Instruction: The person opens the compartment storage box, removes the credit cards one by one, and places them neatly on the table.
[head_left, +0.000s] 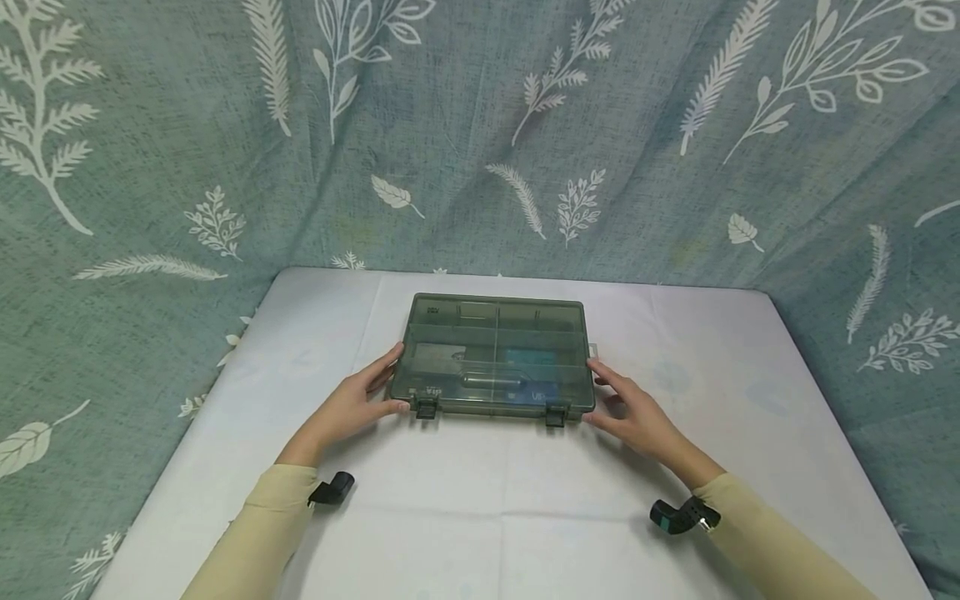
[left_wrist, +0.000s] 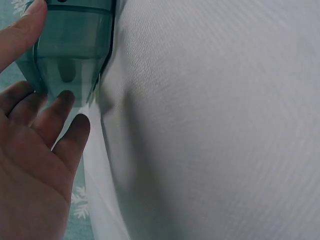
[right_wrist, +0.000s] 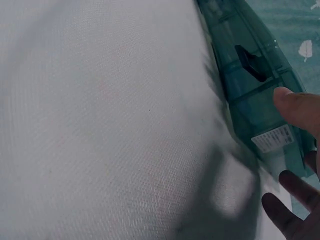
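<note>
Two hands bracket the closed box (head_left: 465, 335) at mid-frame. Left of centre, the left hand (head_left: 351, 406), partly curled, grips its left end, thumb at the front corner. Under the lid lie a grey card (head_left: 440, 358) and blue cards (head_left: 534, 359); lettering lower right of centre may read "VIP". Contents are in and the lid down; the latches (head_left: 555, 417) seem unfastened. Right of centre, the right hand (head_left: 637, 414), partly curled, grips the other end. The right-wrist view's label (right_wrist: 272, 138) is illegible.

Pale yellow sleeves (head_left: 258, 525); black wrist cameras (head_left: 332, 489), the right one marked with a teal patch (head_left: 664, 523).
</note>
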